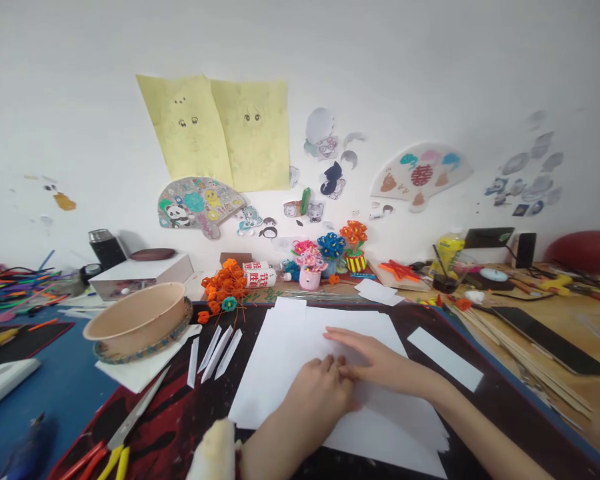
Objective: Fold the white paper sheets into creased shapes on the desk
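Note:
My left hand [325, 383] rests on a stack of white paper [275, 360], its fingers curled under. Whether anything is inside them is hidden. Against its knuckles lies the thumb side of my right hand [367, 353], whose fingers reach out to the left across the sheets. A narrow piece of white paper [291, 312] lies over the top left of the stack. To the left are several thin folded paper strips [217, 353]. One white paper rectangle [446, 359] sits by itself to the right of the stack.
Scissors [130, 423] with red and yellow handles lie at front left. Behind them a round beige bowl [137, 320] stands on white paper. Orange handmade flowers [225, 287], small flower pots [310, 275] and a bottle [260, 275] line the back. Wooden sticks [525, 363] lie right.

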{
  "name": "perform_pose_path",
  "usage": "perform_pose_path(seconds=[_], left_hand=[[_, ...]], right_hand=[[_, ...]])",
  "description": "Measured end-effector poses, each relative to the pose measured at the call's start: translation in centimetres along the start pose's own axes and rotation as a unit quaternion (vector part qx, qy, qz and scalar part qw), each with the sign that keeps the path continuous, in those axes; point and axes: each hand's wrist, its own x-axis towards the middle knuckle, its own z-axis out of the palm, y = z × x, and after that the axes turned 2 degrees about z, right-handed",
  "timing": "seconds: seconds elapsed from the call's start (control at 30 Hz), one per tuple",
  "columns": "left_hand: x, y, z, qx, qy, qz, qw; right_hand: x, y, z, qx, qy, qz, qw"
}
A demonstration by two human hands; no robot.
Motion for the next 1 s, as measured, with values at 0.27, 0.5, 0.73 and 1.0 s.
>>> perform_pose_path(seconds=[0.27,0.5,0.73,1.0], left_hand=[[-0.7,0.6,1.6,0.099,0.067,0.010,0.993],[-1.4,-1.6,-0.5,0.005,0.010,0.059,0.998],[-1.9,-2.2,-0.8,0.026,0.029,0.079,0.996],[-1.9,-1.5,0.5,0.098,0.063,0.121,0.986]], right_hand=[[-2.0,2.1,0.9,0.003,-0.033,0.002,0.999],[-1.2,2.0,1.4,-0.019,-0.021,-0.023,0.999],[-1.4,1.4,1.1,-0.049,-0.001,-0.040,0.998],[-1.3,-0.1,1.3,-0.109,0.026,-0.079,0.991]])
